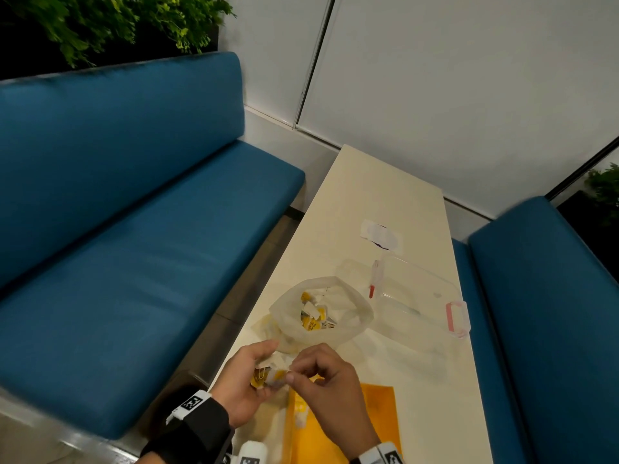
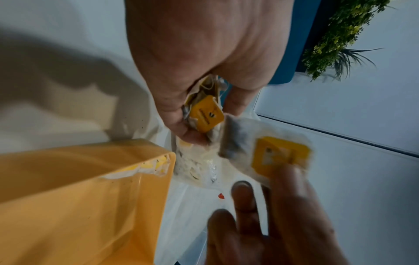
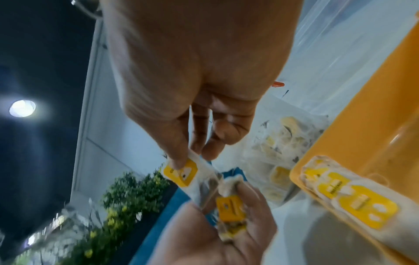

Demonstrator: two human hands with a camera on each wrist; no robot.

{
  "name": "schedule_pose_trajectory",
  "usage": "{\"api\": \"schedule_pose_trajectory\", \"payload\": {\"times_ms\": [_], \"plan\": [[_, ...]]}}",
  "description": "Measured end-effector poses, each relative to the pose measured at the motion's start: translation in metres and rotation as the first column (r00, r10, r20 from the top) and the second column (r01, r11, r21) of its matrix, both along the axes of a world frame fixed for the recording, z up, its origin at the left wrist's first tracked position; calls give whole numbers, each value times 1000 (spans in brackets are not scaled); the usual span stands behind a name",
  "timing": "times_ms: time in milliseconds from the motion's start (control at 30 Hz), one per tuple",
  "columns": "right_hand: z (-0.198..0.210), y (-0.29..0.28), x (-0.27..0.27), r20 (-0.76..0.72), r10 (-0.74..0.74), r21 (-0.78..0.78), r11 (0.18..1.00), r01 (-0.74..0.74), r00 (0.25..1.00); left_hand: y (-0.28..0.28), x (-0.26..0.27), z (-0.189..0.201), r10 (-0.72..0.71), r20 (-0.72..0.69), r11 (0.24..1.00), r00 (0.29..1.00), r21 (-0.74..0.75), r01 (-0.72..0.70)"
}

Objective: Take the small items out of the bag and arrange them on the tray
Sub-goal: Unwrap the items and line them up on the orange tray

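A translucent plastic bag [image 1: 348, 324] lies open on the table with several small yellow-and-white packets [image 1: 313, 316] inside. My left hand [image 1: 266, 368] grips a bunch of these packets [image 2: 205, 114] just in front of the bag. My right hand [image 1: 294, 373] pinches one packet [image 3: 181, 173] between thumb and fingertips, right against the left hand's bunch. The yellow tray [image 1: 368, 426] sits at the near edge under my right hand. A few packets [image 3: 349, 195] lie at the tray's corner.
A clear plastic box [image 1: 418, 296] with pink latches stands beyond the bag, with a red-tipped stick [image 1: 374, 279] at its left side. A white sticker [image 1: 380, 236] lies farther back. Blue benches [image 1: 134, 246] flank the narrow table [image 1: 368, 195].
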State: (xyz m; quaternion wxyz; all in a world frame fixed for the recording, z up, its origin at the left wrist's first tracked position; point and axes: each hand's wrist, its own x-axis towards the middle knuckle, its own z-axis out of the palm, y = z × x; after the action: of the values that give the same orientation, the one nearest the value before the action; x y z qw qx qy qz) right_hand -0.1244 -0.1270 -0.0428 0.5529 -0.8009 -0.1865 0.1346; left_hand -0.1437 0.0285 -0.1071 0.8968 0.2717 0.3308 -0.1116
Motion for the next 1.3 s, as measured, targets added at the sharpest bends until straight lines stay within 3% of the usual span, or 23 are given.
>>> {"api": "schedule_pose_trajectory", "payload": {"times_ms": [167,267,467,600,667,867,1033,1300], "plan": [[12,-9,17,-142,-34,38,998,40,989,0,-3,-8,-8,-18,997,1000,80,10],[15,-16,23,-196,-79,-15,997,78,977,4,-9,-2,-115,22,970,993,220,107],[14,-20,27,-247,-81,-62,996,68,966,9,-15,17,-389,231,843,892,480,243],[13,-18,24,-255,-94,-60,995,81,962,4,-13,18,-509,206,685,835,685,249],[11,-17,24,-259,-114,-50,993,105,959,2,-13,19,-512,162,627,843,741,239],[5,-21,22,-300,-153,-25,988,153,941,-5,-9,20,-466,187,632,865,754,178],[7,-25,24,-233,-205,-47,979,199,951,-7,-9,15,-479,166,604,862,774,187],[-19,-61,19,-306,-177,-186,975,124,936,-9,-18,-6,-412,-60,507,909,814,284]]}}
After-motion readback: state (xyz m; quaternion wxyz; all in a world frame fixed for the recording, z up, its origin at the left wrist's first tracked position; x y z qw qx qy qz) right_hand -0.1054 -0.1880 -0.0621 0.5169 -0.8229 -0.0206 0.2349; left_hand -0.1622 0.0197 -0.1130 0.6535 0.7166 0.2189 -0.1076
